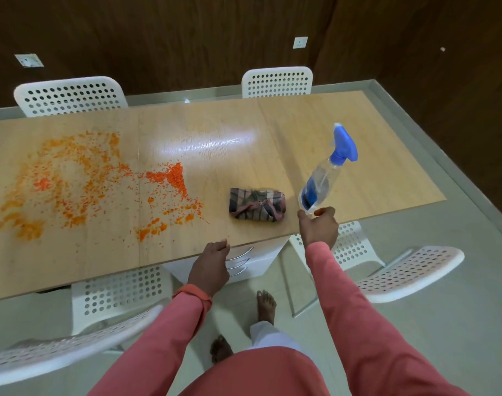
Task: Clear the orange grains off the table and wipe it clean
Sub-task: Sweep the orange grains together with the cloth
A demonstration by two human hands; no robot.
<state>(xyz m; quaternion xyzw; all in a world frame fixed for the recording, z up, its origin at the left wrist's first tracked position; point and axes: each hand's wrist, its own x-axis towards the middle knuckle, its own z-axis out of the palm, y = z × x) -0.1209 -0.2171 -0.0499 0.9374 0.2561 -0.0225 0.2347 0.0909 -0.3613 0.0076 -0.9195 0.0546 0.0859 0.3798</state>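
Orange grains [81,181] lie scattered over the left half of the light wooden table [244,138], with a denser pile [175,175] near the middle. A crumpled checked cloth [257,204] rests near the front edge. To its right stands a tilted clear spray bottle [326,172] with a blue trigger head. My right hand [318,227] is just below the bottle's base, fingertips at or near it; contact is unclear. At the front edge of the table, my left hand [212,261] has its fingers curled and holds nothing.
White perforated chairs stand behind the table [70,95] [276,81] and in front of it [115,290] [409,272] [58,358]. A white drawer unit with metal handles [241,260] sits under the table. My bare feet [265,307] are on the grey floor.
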